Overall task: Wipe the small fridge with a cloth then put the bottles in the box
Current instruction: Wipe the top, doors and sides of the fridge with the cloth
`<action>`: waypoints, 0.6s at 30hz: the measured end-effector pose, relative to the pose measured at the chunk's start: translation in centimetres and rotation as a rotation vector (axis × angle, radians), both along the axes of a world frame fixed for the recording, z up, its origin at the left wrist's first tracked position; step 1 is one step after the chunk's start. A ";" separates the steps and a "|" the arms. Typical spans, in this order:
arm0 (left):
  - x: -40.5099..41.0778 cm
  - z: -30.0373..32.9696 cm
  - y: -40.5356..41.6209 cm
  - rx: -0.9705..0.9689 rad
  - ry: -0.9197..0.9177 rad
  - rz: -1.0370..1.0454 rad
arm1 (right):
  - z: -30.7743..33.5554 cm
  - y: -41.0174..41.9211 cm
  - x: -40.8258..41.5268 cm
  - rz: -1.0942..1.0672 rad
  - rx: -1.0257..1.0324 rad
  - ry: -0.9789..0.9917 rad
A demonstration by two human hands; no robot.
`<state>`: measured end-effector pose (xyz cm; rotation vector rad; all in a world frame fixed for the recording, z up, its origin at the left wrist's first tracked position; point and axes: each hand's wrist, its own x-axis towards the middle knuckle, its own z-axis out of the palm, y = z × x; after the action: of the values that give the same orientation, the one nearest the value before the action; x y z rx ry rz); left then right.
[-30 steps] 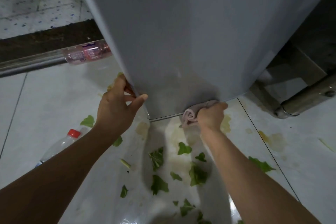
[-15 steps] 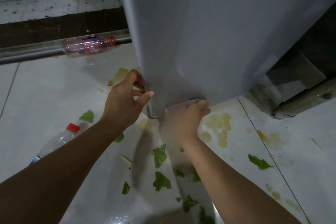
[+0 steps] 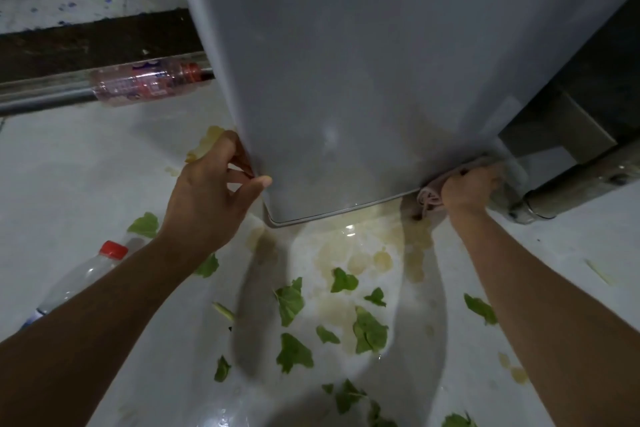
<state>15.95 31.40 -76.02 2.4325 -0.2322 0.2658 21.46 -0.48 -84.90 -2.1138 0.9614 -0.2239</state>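
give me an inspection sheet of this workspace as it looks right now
surface: pale glossy tiled floor, wet yellowish stains below the fridge
job's things: tall grey fridge; pinkish folded cloth at its bottom right corner; clear plastic bottle with red cap lying on the floor at left; clear bottle with pink label lying against a metal rail; box not in view
clutter: torn green leaves scattered on the floor
grippers: left hand holds the fridge's left edge; right hand presses the cloth
cables: nothing seen
surroundings: metal rail, speckled tiles beyond
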 end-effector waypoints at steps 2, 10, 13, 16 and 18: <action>0.1 0.2 0.0 0.023 0.004 -0.015 | 0.1 -0.5 0.4 -0.037 0.041 0.011; -0.3 0.3 -0.3 0.022 0.008 0.001 | 0.0 5.2 -1.4 -0.125 0.198 -0.058; -0.1 0.2 -0.3 0.026 0.027 0.017 | -0.2 9.5 -2.9 -0.103 0.277 -0.089; 0.2 0.3 -0.2 0.008 0.071 0.021 | -0.6 13.8 -4.1 -0.068 0.353 -0.135; 0.5 0.3 0.0 -0.017 0.109 -0.001 | -0.7 15.9 -4.7 -0.081 0.399 -0.156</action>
<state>16.41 31.42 -75.69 2.4216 -0.1820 0.1338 16.80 15.45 -85.56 -1.6711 0.9145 -0.2136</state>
